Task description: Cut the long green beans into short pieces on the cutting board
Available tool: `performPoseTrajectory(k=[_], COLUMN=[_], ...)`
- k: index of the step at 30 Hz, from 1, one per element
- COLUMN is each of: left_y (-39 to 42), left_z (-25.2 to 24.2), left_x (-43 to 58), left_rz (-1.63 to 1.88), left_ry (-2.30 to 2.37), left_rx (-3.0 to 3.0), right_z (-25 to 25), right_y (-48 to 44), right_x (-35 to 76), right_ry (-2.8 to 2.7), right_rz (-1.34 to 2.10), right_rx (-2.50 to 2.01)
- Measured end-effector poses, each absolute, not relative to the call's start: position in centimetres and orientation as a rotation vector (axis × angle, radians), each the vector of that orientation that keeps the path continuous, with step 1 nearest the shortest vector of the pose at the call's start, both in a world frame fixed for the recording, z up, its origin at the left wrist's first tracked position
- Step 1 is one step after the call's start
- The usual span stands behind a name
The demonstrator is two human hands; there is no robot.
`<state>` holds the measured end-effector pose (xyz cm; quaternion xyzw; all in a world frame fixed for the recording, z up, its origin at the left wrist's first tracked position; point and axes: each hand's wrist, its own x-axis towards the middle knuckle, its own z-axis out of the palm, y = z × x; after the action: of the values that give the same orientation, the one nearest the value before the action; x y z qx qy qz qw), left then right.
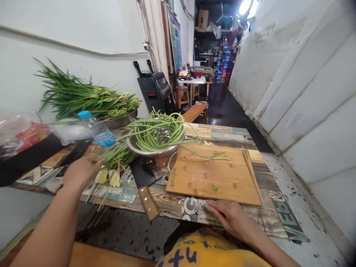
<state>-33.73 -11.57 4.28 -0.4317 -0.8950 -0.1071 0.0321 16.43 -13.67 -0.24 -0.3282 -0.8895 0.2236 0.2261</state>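
My left hand (80, 170) reaches to the left part of the table and closes round a small bunch of green stalks (118, 155) lying beside a metal bowl (151, 150) of long green beans (155, 131). My right hand (230, 217) rests flat with fingers stretched out on the table's near edge, just below a wooden cutting board (211, 174). A few cut bean pieces (219, 158) lie on the board. A cleaver (144, 178) with a wooden handle lies between the bowl and the board.
A metal tray of green chives (83, 96) stands at the back left, with a plastic water bottle (98, 131) and plastic bags (22, 133) near it. A wooden bench (196, 111) and stools stand beyond the table. A white wall runs along the right.
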Motion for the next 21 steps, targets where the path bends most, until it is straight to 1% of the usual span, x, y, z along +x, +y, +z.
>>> performPoseTrajectory(k=[1,4,6,9,11,14,17,21], left_y=[-12.2,-14.2,-15.8,-18.1,-19.4,-20.6,-21.1,-21.7], left_z=[4.3,4.1,3.7,2.8,2.2,1.5,1.0,0.1], left_x=[-33.2,-31.1,-29.6,-27.4,-25.9,-23.8,-22.0,-20.3], left_rz=[-0.251,-0.362,-0.529,-0.895,-1.117,-1.313,-1.447,-1.506], left_ry=[-2.767,-2.679,-2.635,-2.573,-2.514,-2.439,-2.413,-2.472], left_rx=[-1.369,-1.322,-1.152,-0.953,-0.856,-0.728,-0.677,-0.852], right_z=[0.2,2.2,4.2,8.1,10.7,13.1,12.8,9.8], right_y=[-13.3,-11.3,-9.3,-6.0,-4.0,-1.4,1.2,4.4], right_x=[16.6,17.0,17.0,15.4,13.0,7.4,0.5,-7.6], right_ry=[-2.464,-2.53,-2.552,-2.564,-2.616,-2.796,-2.976,-3.099], right_rz=[0.627,0.582,0.49,0.338,0.237,0.102,0.065,0.116], right_rx=[-0.893,-0.866,-0.851,-0.793,-0.768,-0.662,-0.732,-0.832])
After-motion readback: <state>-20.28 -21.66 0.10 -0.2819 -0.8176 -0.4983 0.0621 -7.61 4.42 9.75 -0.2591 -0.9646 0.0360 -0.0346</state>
